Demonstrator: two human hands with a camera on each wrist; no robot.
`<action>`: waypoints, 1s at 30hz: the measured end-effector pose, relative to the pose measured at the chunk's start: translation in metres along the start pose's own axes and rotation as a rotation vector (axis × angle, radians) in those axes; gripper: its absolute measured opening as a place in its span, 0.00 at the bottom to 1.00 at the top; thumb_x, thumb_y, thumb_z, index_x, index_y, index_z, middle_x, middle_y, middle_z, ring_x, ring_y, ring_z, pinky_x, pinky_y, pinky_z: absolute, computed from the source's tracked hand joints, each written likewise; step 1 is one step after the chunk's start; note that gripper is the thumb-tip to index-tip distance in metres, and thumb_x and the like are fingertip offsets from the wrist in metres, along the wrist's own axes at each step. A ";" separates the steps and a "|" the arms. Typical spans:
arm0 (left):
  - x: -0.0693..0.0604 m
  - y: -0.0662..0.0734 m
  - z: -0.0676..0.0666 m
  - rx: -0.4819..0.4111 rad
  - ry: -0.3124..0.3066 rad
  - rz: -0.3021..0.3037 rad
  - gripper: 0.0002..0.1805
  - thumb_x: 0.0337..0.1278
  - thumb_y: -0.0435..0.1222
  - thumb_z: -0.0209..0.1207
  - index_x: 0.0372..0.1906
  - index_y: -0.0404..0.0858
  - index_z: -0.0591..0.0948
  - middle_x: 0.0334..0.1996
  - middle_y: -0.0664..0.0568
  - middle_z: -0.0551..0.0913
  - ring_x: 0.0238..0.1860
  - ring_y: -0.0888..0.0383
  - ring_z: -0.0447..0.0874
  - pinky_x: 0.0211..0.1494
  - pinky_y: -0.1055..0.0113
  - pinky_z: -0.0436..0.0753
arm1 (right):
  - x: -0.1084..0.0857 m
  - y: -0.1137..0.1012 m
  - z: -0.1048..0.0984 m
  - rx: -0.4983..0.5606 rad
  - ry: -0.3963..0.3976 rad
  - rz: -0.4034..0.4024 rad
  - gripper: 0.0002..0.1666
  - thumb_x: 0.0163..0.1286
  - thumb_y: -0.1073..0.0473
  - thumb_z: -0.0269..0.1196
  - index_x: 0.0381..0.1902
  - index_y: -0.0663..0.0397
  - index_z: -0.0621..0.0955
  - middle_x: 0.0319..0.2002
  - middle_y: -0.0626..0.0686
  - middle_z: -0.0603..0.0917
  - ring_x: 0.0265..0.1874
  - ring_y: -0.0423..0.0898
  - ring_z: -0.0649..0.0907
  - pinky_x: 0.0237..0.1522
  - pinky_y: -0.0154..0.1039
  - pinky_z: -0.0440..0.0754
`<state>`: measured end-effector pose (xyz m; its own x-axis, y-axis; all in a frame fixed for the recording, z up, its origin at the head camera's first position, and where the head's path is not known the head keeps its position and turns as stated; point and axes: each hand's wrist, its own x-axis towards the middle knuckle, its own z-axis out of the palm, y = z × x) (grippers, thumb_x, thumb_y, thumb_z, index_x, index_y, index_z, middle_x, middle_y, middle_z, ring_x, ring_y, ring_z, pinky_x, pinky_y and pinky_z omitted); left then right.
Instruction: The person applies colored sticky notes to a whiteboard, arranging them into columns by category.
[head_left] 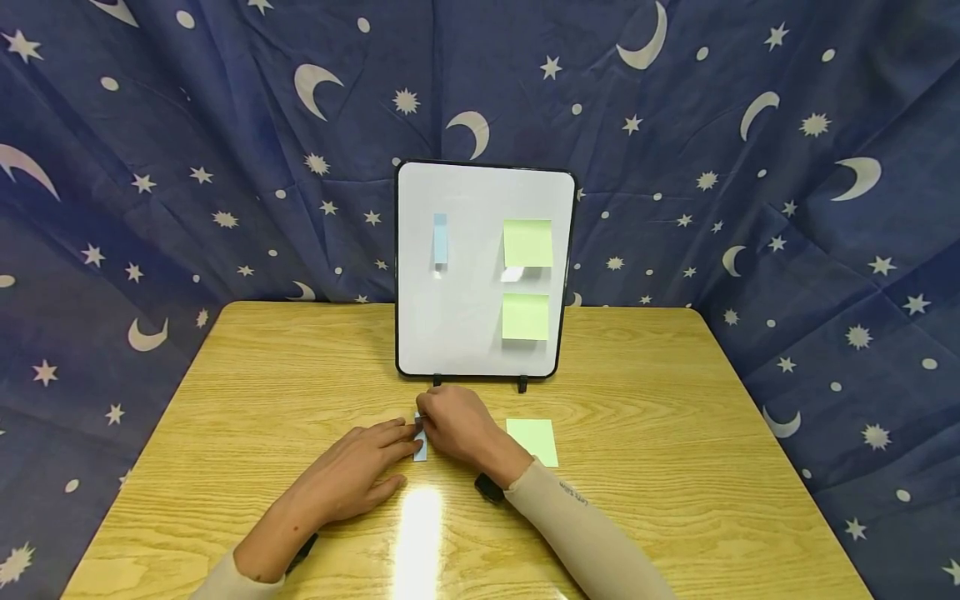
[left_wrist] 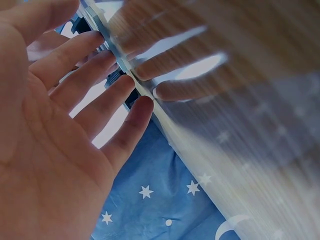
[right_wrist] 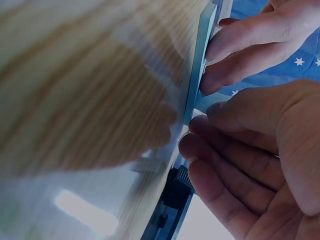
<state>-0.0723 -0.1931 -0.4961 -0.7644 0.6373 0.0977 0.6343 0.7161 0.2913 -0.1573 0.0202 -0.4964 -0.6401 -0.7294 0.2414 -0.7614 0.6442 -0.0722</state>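
Note:
A narrow pad of light blue sticky notes (head_left: 420, 452) lies on the table in front of the whiteboard. My left hand (head_left: 352, 475) reaches in from the left, its outstretched fingertips resting on the pad. At the pad's far end, the thumb and curled index finger of my right hand (head_left: 461, 425) pinch the end of the top blue sticky note (right_wrist: 204, 102). In the right wrist view that end is lifted off the pad. The left wrist view shows the left fingers spread and nearly straight.
A whiteboard (head_left: 472, 333) stands upright on small black feet behind the hands. It bears one blue strip (head_left: 440, 237) at left and two green sticky notes (head_left: 527, 243) at right. A square green pad (head_left: 533, 442) lies right of the right hand. A star-patterned cloth (head_left: 225, 125) hangs behind.

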 end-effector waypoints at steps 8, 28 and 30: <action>0.000 0.001 0.000 -0.011 -0.003 -0.007 0.28 0.73 0.44 0.65 0.73 0.42 0.80 0.78 0.48 0.71 0.77 0.44 0.70 0.66 0.39 0.79 | 0.002 0.003 -0.001 0.023 0.008 0.008 0.06 0.69 0.61 0.71 0.32 0.47 0.86 0.30 0.44 0.87 0.29 0.40 0.85 0.32 0.33 0.83; 0.002 0.002 0.001 -0.021 -0.005 -0.009 0.27 0.73 0.44 0.66 0.72 0.40 0.80 0.77 0.48 0.73 0.76 0.43 0.71 0.68 0.40 0.78 | 0.005 0.009 -0.001 0.105 0.044 0.051 0.09 0.73 0.60 0.70 0.30 0.46 0.84 0.29 0.43 0.84 0.28 0.37 0.82 0.33 0.32 0.81; 0.002 0.002 0.001 -0.017 -0.006 -0.007 0.28 0.73 0.45 0.66 0.72 0.40 0.80 0.77 0.47 0.73 0.76 0.43 0.71 0.68 0.40 0.78 | 0.005 0.009 -0.001 0.105 0.048 0.051 0.09 0.73 0.61 0.70 0.31 0.46 0.85 0.30 0.43 0.85 0.28 0.38 0.82 0.34 0.32 0.81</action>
<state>-0.0722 -0.1904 -0.4964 -0.7680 0.6340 0.0901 0.6268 0.7155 0.3085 -0.1670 0.0222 -0.4949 -0.6741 -0.6831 0.2809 -0.7365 0.6506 -0.1855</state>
